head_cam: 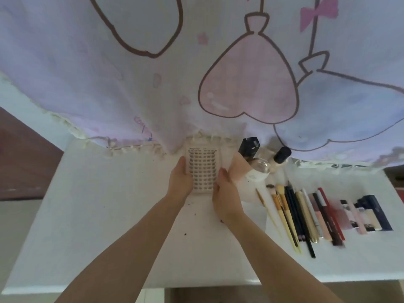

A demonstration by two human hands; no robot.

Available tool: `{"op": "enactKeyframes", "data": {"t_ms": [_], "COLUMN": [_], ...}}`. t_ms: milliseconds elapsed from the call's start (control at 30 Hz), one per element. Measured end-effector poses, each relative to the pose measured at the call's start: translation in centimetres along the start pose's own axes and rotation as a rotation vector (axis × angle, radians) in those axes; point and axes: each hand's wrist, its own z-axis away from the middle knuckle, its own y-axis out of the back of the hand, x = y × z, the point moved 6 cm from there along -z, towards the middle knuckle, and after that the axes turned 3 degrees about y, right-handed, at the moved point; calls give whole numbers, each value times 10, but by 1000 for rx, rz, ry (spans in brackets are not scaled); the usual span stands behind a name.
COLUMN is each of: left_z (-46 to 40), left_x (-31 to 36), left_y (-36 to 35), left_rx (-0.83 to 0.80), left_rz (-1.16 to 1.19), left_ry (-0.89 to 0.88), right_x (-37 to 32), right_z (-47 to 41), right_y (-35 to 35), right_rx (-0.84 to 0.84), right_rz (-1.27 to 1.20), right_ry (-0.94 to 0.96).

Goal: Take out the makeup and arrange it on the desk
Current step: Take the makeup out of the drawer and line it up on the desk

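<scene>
Material: clear plastic rectangular lash tray (202,169) w/ rows of small dark lash clusters; lies flat on the white desk (109,215), centre-rear, far end just beside the hem of the pink-and-lilac printed cloth (153,84).
Long axis: runs away from the person, front to back. Hands flank it, one per long side.
Left hand (180,180): on tray's left edge, fingers wrapped along the side, gripping.
Right hand (225,193): on tray's right edge near the front corner, thumb up along the side, gripping. Hands are apart, tray clamped between them.
Nearer hand: approx. equal; neither has an advantage.
Step (judgement): squaring/placing the tray; release not yet done.
Next move (judgement): any shift should go along the long axis or sideways to the right, toward the items already laid out.
Neighbours, right: pale glass foundation bottle w/ black cap (278,158), black box (249,146), round clear jar (259,169); then row of brushes and pencils (290,215), lip tubes and palettes (367,215), axes approx. parallel to tray.
Risk (judgement): right hand is near the jar; a wide sideways move could knock it.
</scene>
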Motion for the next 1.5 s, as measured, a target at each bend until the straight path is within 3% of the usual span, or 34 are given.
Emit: {"op": "enactKeyframes", "data": {"t_ms": [200, 367, 433, 567, 700, 800, 933, 1033, 1100, 1267, 1500], "left_z": [7, 84, 134, 228, 297, 324, 335, 324, 321, 327, 317], "left_x": [-8, -19, -43, -125, -198, -239, -267, -261, -255, -239, -204], "left_y": [-3, 16, 8, -28, -57, -70, -104, -122, -126, -121, -112], "left_rx": [32, 201, 165, 71, 90, 158, 104, 74, 105, 140, 146], "left_rz": [-197, -176, -206, -280, -52, -12, 429, 991, 1224, 1388, 1340], "left_ry": [-37, -130, -106, 37, 313, 483, 790, 795, 788, 779, 723], "right_x": [-5, 15, 51, 162, 260, 303, 314, 311, 311, 307, 291], "right_z": [17, 93, 135, 216, 298, 336, 324, 311, 311, 312, 299], "right_y": [10, 66, 94, 131, 129, 121, 113, 111, 115, 126, 144], "right_rx": [-91, -33, -51, -153, -309, -276, 9, 134, 158, 119, 129], "right_rz": [215, 88, -2, -184, -362, -627, -1095, -1357, -1401, -1326, -1298], "right_ry": [103, 288, 220, -154, -695, -891, -921, -944, -948, -948, -863]}}
